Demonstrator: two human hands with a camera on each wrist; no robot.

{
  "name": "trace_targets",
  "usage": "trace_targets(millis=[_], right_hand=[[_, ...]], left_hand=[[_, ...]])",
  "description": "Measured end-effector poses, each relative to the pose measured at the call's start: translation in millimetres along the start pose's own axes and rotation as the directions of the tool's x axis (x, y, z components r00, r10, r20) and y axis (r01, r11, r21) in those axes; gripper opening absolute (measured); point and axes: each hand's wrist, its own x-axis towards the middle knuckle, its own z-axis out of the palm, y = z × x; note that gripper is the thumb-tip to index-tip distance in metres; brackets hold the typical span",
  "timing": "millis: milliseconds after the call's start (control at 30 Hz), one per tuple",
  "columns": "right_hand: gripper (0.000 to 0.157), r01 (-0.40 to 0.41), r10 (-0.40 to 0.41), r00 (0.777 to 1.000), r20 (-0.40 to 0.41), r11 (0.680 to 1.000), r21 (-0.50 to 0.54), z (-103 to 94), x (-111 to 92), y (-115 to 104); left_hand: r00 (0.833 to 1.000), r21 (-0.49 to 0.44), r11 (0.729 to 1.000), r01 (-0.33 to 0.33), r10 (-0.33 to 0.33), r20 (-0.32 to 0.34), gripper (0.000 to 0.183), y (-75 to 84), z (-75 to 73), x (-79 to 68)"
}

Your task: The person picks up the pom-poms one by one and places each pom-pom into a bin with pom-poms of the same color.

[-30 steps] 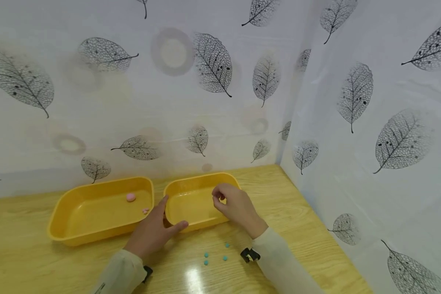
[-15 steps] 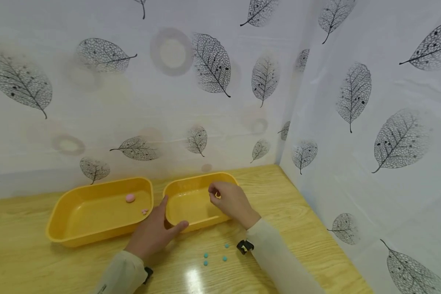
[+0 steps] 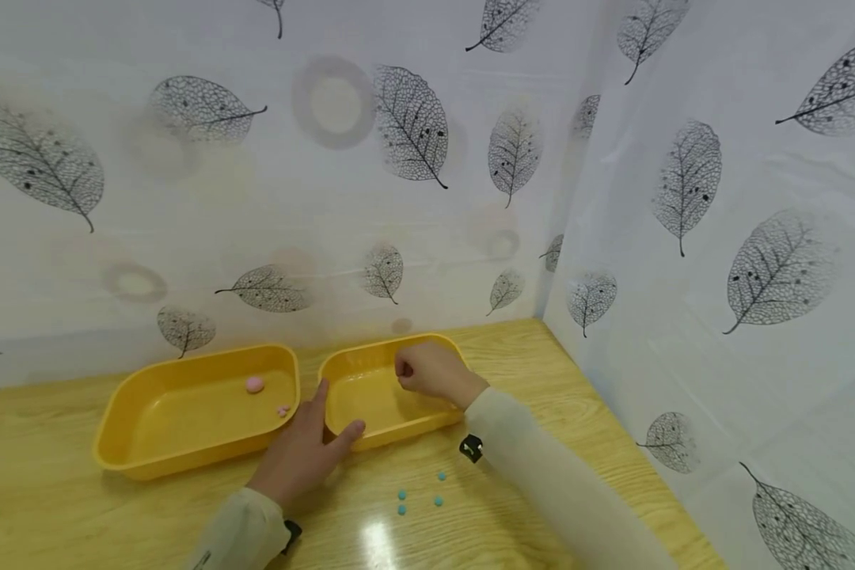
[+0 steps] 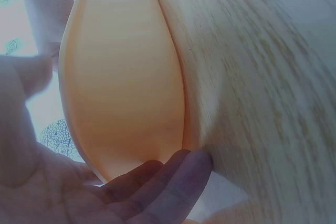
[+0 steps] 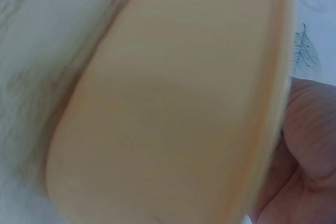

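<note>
My left hand (image 3: 301, 451) rests at the near left corner of the smaller yellow tray (image 3: 370, 439), its thumb by the front rim and forefinger by the left rim. In the left wrist view, the fingers (image 4: 191, 174) lie against the tray's outer wall (image 4: 126, 77). Over the right part of this tray is my right hand (image 3: 431, 370), its fingers curled. Nothing shows between them, and the fingertips are hidden. The right wrist view has the tray's outer wall (image 5: 163, 98) in front of part of that hand (image 5: 312, 140).
Several small blue-green pellets (image 3: 402, 495) lie on the wooden table (image 3: 541, 412) before the smaller tray. To the left, a larger yellow tray (image 3: 185, 451) contains a pink ball (image 3: 254, 384) and small pink bits (image 3: 283, 411). Leaf-printed sheets (image 3: 313, 206) stand behind and to the right.
My right hand has moved left and further over the smaller tray, and its fingers have curled from an open ring into a fist. The left hand and the pellets stay in place.
</note>
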Motion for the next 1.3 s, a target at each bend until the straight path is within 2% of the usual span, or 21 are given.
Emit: trace_targets(millis=[233, 400, 600, 867, 967, 1133, 1300], right_hand=[[0.015, -0.068, 0.068, 0.989, 0.132, 0.998, -0.005, 13.2, 4, -1], [0.014, -0.099, 0.099, 0.986, 0.136, 0.995, -0.009, 16.4, 2, -3], [0.017, -0.097, 0.102, 0.985, 0.137, 0.994, -0.049, 16.3, -1, -4], [0.007, -0.106, 0.111, 0.983, 0.144, 0.993, -0.045, 17.4, -6, -4], [0.009, -0.105, 0.106, 0.989, 0.104, 0.994, -0.013, 12.5, -12, -8], [0.016, -0.073, 0.076, 0.996, -0.036, 0.995, 0.072, 3.5, -30, -18], [0.011, -0.028, 0.059, 0.977, -0.204, 0.988, 0.150, -3.6, -54, -25]], left_hand=[[1.000, 0.008, 1.000, 0.008, -0.008, -0.001, 0.110, 0.6, 1.3, 1.1], [1.000, 0.002, 1.000, 0.002, -0.002, -0.005, 0.109, 3.2, 1.1, 0.6], [1.000, -0.013, 1.000, 0.005, -0.006, -0.008, 0.108, 6.3, 2.5, -1.1], [1.000, -0.006, 1.000, 0.016, -0.016, 0.004, 0.107, 5.9, 5.1, -2.3], [1.000, -0.012, 1.000, 0.023, -0.022, 0.012, 0.108, 5.2, 4.7, -1.6], [0.999, -0.011, 0.999, 0.031, -0.031, 0.017, 0.109, 3.7, 3.5, -0.4], [0.999, -0.002, 0.999, 0.033, -0.033, 0.023, 0.109, 1.8, 3.5, 0.0]])
